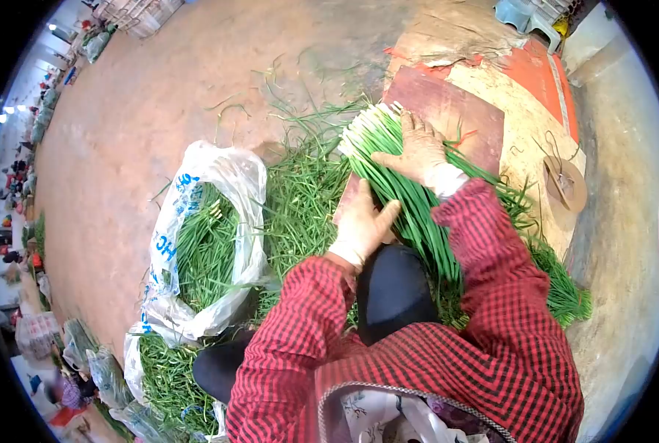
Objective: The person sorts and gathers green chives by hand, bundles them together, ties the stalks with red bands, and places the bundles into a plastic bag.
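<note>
A thick bundle of long green chives [410, 199] lies slantwise before me, its white stem ends at the upper left. My right hand [418, 151] rests on top of the bundle near those ends, fingers stretched and thumb apart. Against the bundle's left side is my left hand [360, 225], also open, with its thumb toward the leaves. Both hands seem to wear thin pale gloves. Part of a dark red board [469, 111] shows under and behind the bundle. The bundle's lower leaves run beneath my right forearm.
Loose green leaves [307, 199] are heaped left of the board. Beside them stands a white plastic bag [252, 177] holding more greens. More chives [558, 288] lie at the right. A round tan disc [564, 183] lies near the wall. Stools [540, 26] stand far right.
</note>
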`<state>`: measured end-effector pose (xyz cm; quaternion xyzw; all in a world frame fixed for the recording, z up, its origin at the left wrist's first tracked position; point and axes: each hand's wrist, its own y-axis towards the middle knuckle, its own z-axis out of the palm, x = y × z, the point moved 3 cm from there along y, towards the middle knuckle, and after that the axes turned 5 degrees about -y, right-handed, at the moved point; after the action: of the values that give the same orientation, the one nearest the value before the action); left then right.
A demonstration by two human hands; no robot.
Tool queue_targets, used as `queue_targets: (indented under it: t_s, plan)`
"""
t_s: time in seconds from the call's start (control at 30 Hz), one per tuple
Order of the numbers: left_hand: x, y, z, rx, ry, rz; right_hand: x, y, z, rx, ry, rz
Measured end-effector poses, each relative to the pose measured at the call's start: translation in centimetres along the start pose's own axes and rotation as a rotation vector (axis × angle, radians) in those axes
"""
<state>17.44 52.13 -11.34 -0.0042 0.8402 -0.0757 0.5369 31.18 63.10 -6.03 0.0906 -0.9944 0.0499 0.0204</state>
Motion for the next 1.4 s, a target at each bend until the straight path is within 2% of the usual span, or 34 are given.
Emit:
queue_targets:
  t_s: [0.03, 0.1, 0.17, 0.23, 0.27, 0.3, 0.37, 0.43, 0.47, 0.5, 0.53, 0.57, 0.63, 0.73, 0.8, 0.83, 0.9, 0.97, 1.0, 1.07, 1.17, 1.23, 1.3, 1.37, 1.4]
  plan:
    - [-0.4, -0.1, 0.6, 0.054, -0.046, -0.020, -0.7, 0.4, 1.0, 0.015, 0.000, 0.002]
    - [-1.2, -0.3, 1.1, 0.071, 0.077, -0.061, -3.4, 1.4, 2.6, 0.063, 0.308, -0.205]
    - [-1.6, -0.2, 1.1, 0.095, -0.037, -0.089, -5.4, 2.0, 0.4, 0.311, 0.483, -0.174]
    - [-2.4, -0.4, 0.8, 0.048, -0.056, -0.020, -5.1, 1.4, 0.0, 0.252, 0.754, -0.251]
    - [-1.1, -0.1, 1.8, 0.040, -0.192, 0.049, -4.7, 1.1, 0.1, 0.255, 0.754, -0.250]
    - [-1.3, 0.0, 1.8, 0.041, -0.192, 0.045, -3.9, 0.6, 0.4, 0.276, 0.661, -0.232]
    - [-1.3, 0.0, 1.8, 0.083, -0.142, -0.148, -1.8, -0.8, 0.3, 0.299, 0.567, -0.215]
    - [0.1, -0.4, 1.7, 0.085, -0.238, -0.184, -0.5, -2.0, -0.4, 0.252, 0.257, -0.040]
    - [2.6, -0.4, 2.1, 0.053, -0.402, -0.153, -1.1, -1.8, 0.9, 0.256, 0.262, -0.038]
    - [4.1, -0.4, 2.0, 0.019, -0.565, -0.117, -2.0, -1.0, 2.5, 0.110, 0.540, -0.135]
    - [3.4, -0.7, 0.6, 0.051, -0.694, -0.199, -3.0, -0.6, 3.4, -0.045, 0.815, -0.228]
    - [3.7, -0.9, -0.1, -0.016, -0.616, -0.212, -3.6, -0.7, 3.8, -0.046, 0.815, -0.222]
    - [3.4, -1.2, -1.7, -0.141, -0.115, -0.076, -5.4, -0.7, 4.2, -0.137, 0.917, -0.020]
    - [1.8, -1.7, -2.3, -0.112, 0.089, -0.025, -9.6, -2.3, 4.4, -0.187, 1.599, 0.566]
    - [0.8, -1.9, -2.0, -0.026, 0.347, 0.006, -13.9, -2.5, 8.9, -0.236, 1.531, 0.656]
    - [0.9, -1.8, -1.8, -0.020, 0.338, 0.007, -15.7, -2.4, 10.4, -0.277, 1.463, 0.740]
    - [1.0, -1.5, -1.3, 0.007, 0.560, 0.072, -16.1, -1.8, 9.5, -0.242, 1.364, 0.764]
    - [1.6, -1.2, -0.8, 0.001, 0.550, 0.078, -14.8, -0.4, 7.1, -0.124, 0.554, 0.490]
    - [1.7, -1.1, -0.7, -0.012, 0.547, 0.118, -15.2, 0.3, 7.8, -0.119, 0.550, 0.484]
    - [1.7, -1.1, -0.7, -0.039, 0.561, 0.178, -15.8, 1.8, 9.3, -0.262, 0.315, 0.267]
    - [2.4, -0.7, -1.3, -0.072, 0.533, 0.160, -14.2, 2.0, 8.4, -0.150, 0.257, 0.344]
    - [2.8, -0.6, -2.4, -0.103, 0.526, 0.117, -12.0, 1.2, 6.4, -0.168, 0.302, 0.301]
    - [4.1, -0.7, -3.8, -0.211, 0.413, 0.230, -11.4, 1.3, 6.8, -0.184, 0.350, 0.261]
    - [4.4, -1.3, -5.4, -0.239, 0.373, 0.172, -11.7, 2.4, 9.5, -0.189, 0.853, 0.179]
    - [4.8, -1.6, -5.9, -0.212, 0.334, 0.105, -10.9, 2.8, 8.5, -0.103, 0.746, 0.134]
